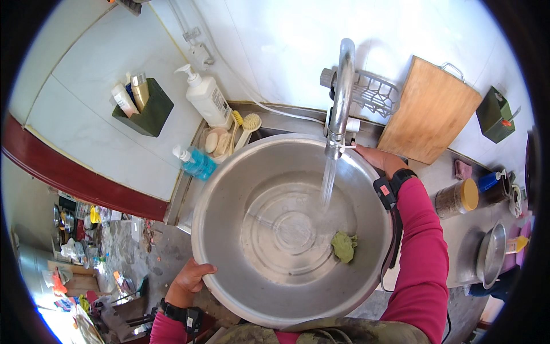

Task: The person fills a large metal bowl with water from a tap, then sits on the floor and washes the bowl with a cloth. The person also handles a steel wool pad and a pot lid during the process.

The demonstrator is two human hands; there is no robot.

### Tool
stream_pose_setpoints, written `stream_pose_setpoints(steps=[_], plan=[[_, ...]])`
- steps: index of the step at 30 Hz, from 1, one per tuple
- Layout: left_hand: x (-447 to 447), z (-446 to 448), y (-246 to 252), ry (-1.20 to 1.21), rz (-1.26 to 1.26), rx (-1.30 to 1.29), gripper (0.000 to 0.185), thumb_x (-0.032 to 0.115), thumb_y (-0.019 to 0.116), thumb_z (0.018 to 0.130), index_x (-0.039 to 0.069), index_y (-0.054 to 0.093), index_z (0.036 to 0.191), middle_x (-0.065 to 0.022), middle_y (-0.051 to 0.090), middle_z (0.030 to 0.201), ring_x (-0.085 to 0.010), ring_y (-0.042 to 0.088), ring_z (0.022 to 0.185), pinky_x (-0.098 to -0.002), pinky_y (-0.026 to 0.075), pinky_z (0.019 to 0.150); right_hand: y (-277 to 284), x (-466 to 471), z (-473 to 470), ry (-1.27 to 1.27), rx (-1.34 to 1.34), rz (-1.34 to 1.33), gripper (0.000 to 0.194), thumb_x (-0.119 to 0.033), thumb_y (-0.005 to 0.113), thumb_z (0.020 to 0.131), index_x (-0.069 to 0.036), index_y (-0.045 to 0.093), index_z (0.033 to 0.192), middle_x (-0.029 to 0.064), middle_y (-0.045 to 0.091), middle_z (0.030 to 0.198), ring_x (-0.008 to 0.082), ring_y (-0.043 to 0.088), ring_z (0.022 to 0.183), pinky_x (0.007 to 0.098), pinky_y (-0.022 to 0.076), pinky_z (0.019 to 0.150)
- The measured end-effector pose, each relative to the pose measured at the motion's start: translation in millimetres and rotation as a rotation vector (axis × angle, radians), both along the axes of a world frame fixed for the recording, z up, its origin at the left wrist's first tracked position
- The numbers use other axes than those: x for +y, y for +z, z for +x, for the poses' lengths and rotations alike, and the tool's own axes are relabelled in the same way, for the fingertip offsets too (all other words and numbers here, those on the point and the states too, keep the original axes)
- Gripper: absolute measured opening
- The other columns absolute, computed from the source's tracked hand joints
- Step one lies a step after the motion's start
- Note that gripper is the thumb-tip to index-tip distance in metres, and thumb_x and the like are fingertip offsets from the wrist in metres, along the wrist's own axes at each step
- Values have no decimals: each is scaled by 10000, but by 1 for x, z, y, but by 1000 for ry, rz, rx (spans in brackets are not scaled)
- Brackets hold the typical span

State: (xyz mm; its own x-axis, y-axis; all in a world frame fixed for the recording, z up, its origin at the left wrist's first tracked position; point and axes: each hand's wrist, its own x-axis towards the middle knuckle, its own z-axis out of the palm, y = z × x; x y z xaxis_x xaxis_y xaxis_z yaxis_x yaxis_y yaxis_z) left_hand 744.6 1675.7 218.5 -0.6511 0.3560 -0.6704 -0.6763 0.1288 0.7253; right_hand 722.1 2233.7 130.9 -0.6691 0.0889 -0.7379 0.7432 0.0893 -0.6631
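A large stainless steel basin is directly before me, with a stream of water running into it from the chrome tap. My left hand grips the near-left rim, its thumb over the edge. On the far right side, my right hand reaches just beyond the rim beside the tap; its fingers are partly hidden, so its hold is unclear. A crumpled green cloth or leaf-like piece lies on the right side of the basin floor, and shallow water appears to cover the bottom.
At the back left stand a white pump bottle, a blue pump bottle, a soap dish and a scrub brush. A wooden cutting board leans at the right, near a lidded jar and a metal bowl.
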Motion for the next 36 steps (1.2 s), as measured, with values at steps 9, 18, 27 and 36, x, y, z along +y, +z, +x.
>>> stream_pose_setpoints(steps=[9, 18, 27, 36], plan=[[3, -2, 4, -14, -42, 32, 508, -8, 612, 701, -21, 483, 1193, -115, 600, 1035, -244, 589, 946, -354, 472, 852, 26, -14, 7, 46, 83, 183, 733, -686, 386, 822, -167, 439, 1337, 128, 475, 1312, 221, 458, 1162, 387, 347, 961], [1, -2, 4, -18, -29, -7, 508, -5, 611, 702, -20, 484, 1194, -116, 598, 1055, -242, 585, 959, -351, 460, 870, 13, 5, 33, -46, 256, -22, 757, -629, 437, 838, -42, 433, 1316, 116, 482, 1313, 213, 488, 1132, 343, 340, 970], [-5, -2, -6, -52, 22, 44, 476, 15, 608, 701, -15, 510, 1165, -105, 609, 1026, -235, 591, 937, -351, 474, 836, 31, -48, 179, -228, 272, -144, 590, -233, 668, 809, -8, 420, 1294, 33, 570, 1042, 130, 548, 851, 264, 467, 724], [-9, -7, -17, -68, 30, 85, 473, 27, 595, 703, -21, 504, 1164, -95, 603, 1007, -229, 587, 910, -352, 478, 824, 36, -127, 217, -669, 466, -340, 462, 22, 572, 711, 31, 460, 1160, 126, 577, 1029, 228, 579, 932, 353, 469, 859]])
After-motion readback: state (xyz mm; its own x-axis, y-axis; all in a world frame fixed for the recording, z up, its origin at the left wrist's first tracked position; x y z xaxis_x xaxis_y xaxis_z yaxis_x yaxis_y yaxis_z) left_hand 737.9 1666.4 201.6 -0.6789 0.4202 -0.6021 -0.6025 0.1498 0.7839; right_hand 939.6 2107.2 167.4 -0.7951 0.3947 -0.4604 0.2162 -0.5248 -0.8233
